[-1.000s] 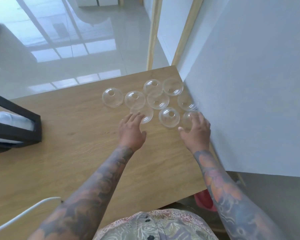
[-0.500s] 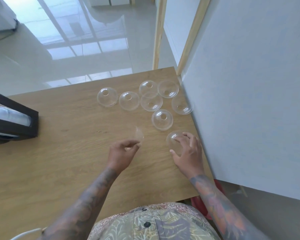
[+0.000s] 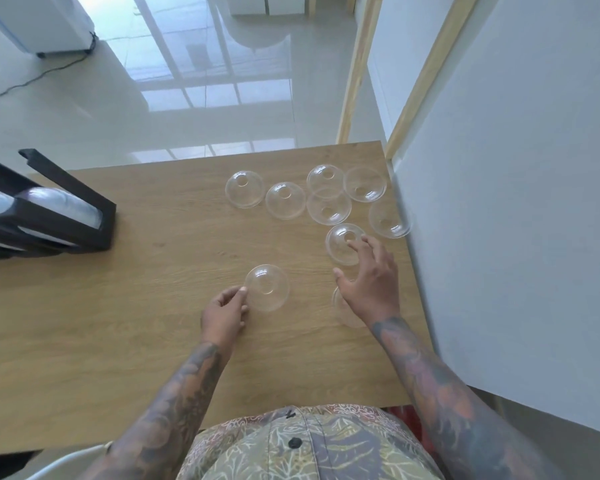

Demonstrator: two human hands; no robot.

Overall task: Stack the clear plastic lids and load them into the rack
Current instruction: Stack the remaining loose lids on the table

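Nine clear plastic dome lids show on the wooden surface (image 3: 125, 327) in your head view, and none is stacked yet.

Your left hand (image 3: 224, 315) pinches the near rim of one clear dome lid (image 3: 266, 287) between thumb and fingers, and that lid lies open side up, just ahead and to the right of the hand.

Your right hand (image 3: 371, 282) hovers with fingers spread and grips nothing. Its fingertips (image 3: 354, 244) reach over the near edge of a second dome lid (image 3: 343, 242), though contact cannot be told. A third lid (image 3: 340, 308) lies mostly hidden beneath the palm and wrist.

Six more lids (image 3: 328, 206) cluster farther away toward the white wall (image 3: 516, 202), several touching or overlapping at their rims.

Round lids have no long axis, so the coming move probably turns on facing: the pinched lid shows its hollow, while the one at your right fingertips sits dome up, and one likely needs flipping before they nest. Your right hand is the nearer to the loose pile.

The black rack (image 3: 66, 216), already holding rows of clear lids, stands well apart at the far left, nearer your left hand.
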